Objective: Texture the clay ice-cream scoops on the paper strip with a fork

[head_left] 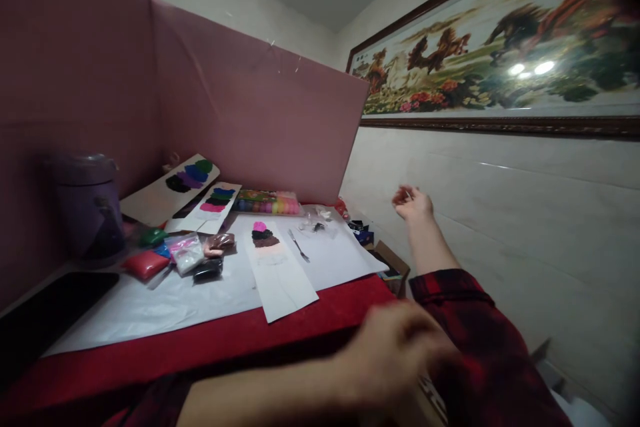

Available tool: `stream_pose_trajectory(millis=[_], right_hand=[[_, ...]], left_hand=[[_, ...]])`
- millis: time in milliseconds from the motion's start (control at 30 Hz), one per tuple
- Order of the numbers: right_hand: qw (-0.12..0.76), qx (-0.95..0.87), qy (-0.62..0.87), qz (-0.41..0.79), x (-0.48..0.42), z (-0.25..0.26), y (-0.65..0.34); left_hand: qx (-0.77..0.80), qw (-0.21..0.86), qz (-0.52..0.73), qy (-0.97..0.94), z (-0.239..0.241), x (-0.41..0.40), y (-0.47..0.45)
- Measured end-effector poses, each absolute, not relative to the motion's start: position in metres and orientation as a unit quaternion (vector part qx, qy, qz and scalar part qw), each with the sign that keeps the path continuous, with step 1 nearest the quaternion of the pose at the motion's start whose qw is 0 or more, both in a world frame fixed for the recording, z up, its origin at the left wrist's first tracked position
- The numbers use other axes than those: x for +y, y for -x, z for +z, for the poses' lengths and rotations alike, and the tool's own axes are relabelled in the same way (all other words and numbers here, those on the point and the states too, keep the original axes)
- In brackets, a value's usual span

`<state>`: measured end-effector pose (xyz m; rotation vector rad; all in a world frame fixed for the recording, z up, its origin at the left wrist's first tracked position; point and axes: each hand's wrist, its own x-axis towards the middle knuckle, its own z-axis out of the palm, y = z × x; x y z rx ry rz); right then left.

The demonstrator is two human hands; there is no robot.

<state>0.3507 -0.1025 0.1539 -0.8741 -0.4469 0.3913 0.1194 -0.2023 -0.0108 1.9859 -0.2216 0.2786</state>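
My left hand (393, 350) is low in front of me, smeared by motion, against the red plaid sleeve (465, 320) of my right arm. My right hand (413, 203) is raised in the air to the right of the table with its fingers curled in; what they hold, if anything, does not show. On the table a white paper strip (277, 267) carries pink, black and brown clay blobs (263, 235). A thin metal tool (299, 245) lies beside it. Neither hand touches anything on the table.
White paper (150, 310) covers the red table (200, 347). Clay packets (145, 263) lie at the left, a box of coloured clay (267, 202) and two sample cards (193, 175) at the back. A purple jar (87, 207), a black slab (45, 313), a pink partition (260, 120) and a cardboard box (393, 263) surround them.
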Motion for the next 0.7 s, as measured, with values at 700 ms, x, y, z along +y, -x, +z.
stream_pose_trajectory(millis=[700], right_hand=[[0.712,-0.275,0.634,0.126,0.021,0.063,-0.245]], left_hand=[[0.059,0.138,0.389,-0.909,0.039,-0.120,-0.105]])
